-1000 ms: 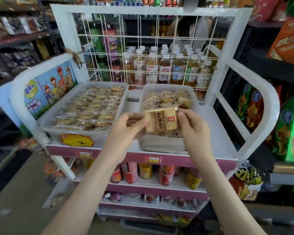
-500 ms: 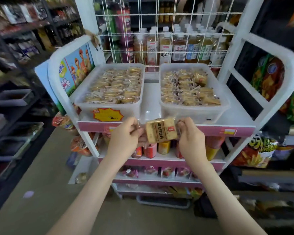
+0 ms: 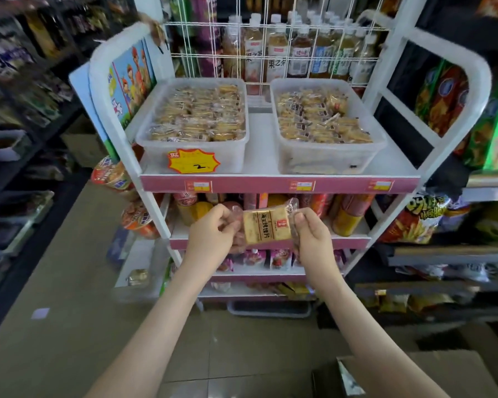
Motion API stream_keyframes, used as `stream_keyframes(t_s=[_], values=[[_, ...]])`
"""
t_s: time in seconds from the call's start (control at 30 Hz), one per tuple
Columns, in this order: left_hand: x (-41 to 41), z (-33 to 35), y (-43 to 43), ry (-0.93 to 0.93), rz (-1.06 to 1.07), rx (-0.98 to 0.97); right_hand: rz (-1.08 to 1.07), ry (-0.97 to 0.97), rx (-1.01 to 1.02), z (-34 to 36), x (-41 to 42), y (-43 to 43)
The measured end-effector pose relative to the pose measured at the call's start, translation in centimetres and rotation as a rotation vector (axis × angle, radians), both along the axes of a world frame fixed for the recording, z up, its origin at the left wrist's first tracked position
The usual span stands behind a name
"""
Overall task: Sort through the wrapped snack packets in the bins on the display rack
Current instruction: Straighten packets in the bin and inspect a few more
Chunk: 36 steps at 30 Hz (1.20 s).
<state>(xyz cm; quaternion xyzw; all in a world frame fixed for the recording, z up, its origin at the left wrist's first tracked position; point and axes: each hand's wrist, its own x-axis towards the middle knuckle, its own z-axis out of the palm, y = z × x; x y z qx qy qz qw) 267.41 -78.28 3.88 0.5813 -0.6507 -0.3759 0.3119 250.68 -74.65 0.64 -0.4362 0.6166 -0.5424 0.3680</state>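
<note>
Now left hand (image 3: 213, 235), right hand (image 3: 314, 235) fingers pinch snack packet (image 3: 266, 228); Chinese lettering; yellow sticker (image 3: 193, 161) reads "2".

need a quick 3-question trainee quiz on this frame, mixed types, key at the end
1. Multiple choice: the snack packet is held by A) one hand, B) both hands, C) neither.
2. True or false: the yellow price tag is on the left bin.
3. Count: how many bins sit on the rack's top shelf?
Key: 1 B, the left hand and right hand pinch its ends. 2 True. 3 Two, the left bin and the right bin.
</note>
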Motion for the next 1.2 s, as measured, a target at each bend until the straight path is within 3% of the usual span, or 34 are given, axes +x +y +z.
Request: stream_keyframes(t_s=[0.07,0.13,0.27,0.33,0.43,0.53,0.63,0.73,0.83,0.93,1.07,1.2], values=[[-0.5,0.7,1.1,-0.126,0.039,-0.089,-0.008,0.146,-0.065,0.8,-0.4,0.1],[-1.7,0.8,2.1,-0.089,-0.008,-0.119,0.002,0.288,-0.160,1.4,-0.5,0.3],[-5.1,0.9,3.7,0.468,-0.113,0.184,0.091,0.505,-0.387,1.5,0.6,0.6],[-6.0,0.9,4.0,0.685,-0.090,0.269,0.180,0.476,-0.440,1.6,0.8,1.0],[-5.8,0.4,3.8,0.830,-0.049,0.259,0.265,0.322,-0.425,2.6,0.2,1.6],[-5.1,0.2,3.6,0.799,-0.002,0.217,0.343,0.216,-0.376,3.6,-0.4,2.4],[-4.6,0.1,3.2,0.757,0.003,0.203,0.215,0.181,-0.338,3.2,-0.8,2.6],[-3.7,0.5,3.0,0.901,-0.079,0.282,0.024,0.037,-0.193,3.2,-2.0,2.2],[-2.6,0.8,2.9,0.979,-0.217,0.353,0.078,-0.107,-0.046,3.7,-3.2,2.1],[-2.2,0.9,2.9,0.915,-0.276,0.364,0.078,-0.118,-0.056,4.0,-3.3,2.3],[-2.1,0.5,2.5,0.778,-0.183,0.251,0.010,-0.071,-0.067,4.1,-3.4,2.3],[-2.3,0.3,2.2,0.703,-0.162,0.199,0.025,-0.204,-0.055,3.6,-3.5,2.3]])
